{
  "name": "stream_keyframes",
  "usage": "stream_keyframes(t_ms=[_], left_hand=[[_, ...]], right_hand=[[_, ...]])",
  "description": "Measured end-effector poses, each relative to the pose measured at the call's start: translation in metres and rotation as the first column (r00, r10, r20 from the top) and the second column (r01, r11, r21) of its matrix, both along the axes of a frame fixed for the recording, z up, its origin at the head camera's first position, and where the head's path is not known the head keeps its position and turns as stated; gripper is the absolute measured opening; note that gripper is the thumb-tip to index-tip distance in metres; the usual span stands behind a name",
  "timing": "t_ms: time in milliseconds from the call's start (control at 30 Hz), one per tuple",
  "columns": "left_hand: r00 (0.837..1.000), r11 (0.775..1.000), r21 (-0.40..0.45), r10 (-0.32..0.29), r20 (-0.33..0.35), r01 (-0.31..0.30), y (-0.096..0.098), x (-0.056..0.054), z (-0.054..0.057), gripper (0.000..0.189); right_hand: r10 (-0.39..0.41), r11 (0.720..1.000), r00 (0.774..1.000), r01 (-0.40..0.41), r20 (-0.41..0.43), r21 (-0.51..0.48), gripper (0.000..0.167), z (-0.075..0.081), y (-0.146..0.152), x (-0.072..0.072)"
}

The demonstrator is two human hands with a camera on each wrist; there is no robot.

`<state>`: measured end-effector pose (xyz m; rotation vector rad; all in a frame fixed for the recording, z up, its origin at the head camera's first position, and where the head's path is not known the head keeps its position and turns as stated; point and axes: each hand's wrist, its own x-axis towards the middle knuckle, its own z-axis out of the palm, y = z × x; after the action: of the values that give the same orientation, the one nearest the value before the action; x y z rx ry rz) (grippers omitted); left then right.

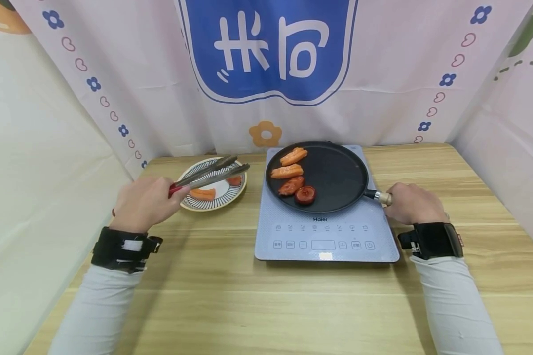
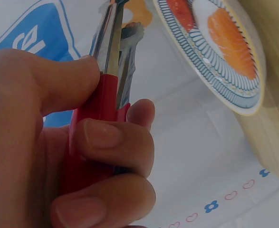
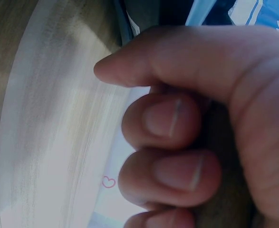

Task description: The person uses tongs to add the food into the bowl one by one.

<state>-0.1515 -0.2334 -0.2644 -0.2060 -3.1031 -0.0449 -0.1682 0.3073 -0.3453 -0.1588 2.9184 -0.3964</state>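
Note:
My left hand [image 1: 144, 202] grips metal tongs [image 1: 213, 176] by their red handles [image 2: 94, 137], fingers curled round them. The tongs' two arms stand apart over the patterned plate [image 1: 191, 203], with nothing between their tips. On that plate lie an orange salmon piece [image 1: 203, 194] and a redder piece [image 1: 234, 181] near the right rim. My right hand [image 1: 413, 203] curls round the wooden handle [image 1: 385, 198] of a flat black frying pan [image 1: 333, 177]. Along the pan's left side sit two orange salmon pieces [image 1: 286, 171], a glossy red-brown piece [image 1: 291, 186] and a round dark-red slice [image 1: 305, 195].
Under the pan is a pale Haier induction cooktop [image 1: 288, 254], its touch buttons facing me. Both stand on a wooden table [image 1: 204, 296]. A printed cloth [image 1: 169, 108] hangs close behind the table's back edge, with further cloth at both sides.

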Motion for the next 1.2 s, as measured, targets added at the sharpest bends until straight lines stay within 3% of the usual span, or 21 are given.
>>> stream_keyframes(t_ms=[400,833,1200], left_hand=[[1.000,0.999,-0.050,-0.001,-0.019,0.000,-0.010,0.004,-0.008,0.054],[1.000,0.998,-0.056,0.006,0.017,-0.005,-0.015,0.002,-0.020,0.051],[0.996,0.998,-0.046,0.052,0.072,-0.049,-0.019,0.005,-0.017,0.052]], right_hand=[[-0.003,1.000,1.000,0.003,-0.006,0.005,0.023,0.000,0.000,0.000],[-0.004,1.000,1.000,0.004,-0.002,0.005,0.024,0.001,0.000,0.001],[-0.010,1.000,1.000,0.010,-0.003,0.008,0.027,0.000,-0.001,0.001]])
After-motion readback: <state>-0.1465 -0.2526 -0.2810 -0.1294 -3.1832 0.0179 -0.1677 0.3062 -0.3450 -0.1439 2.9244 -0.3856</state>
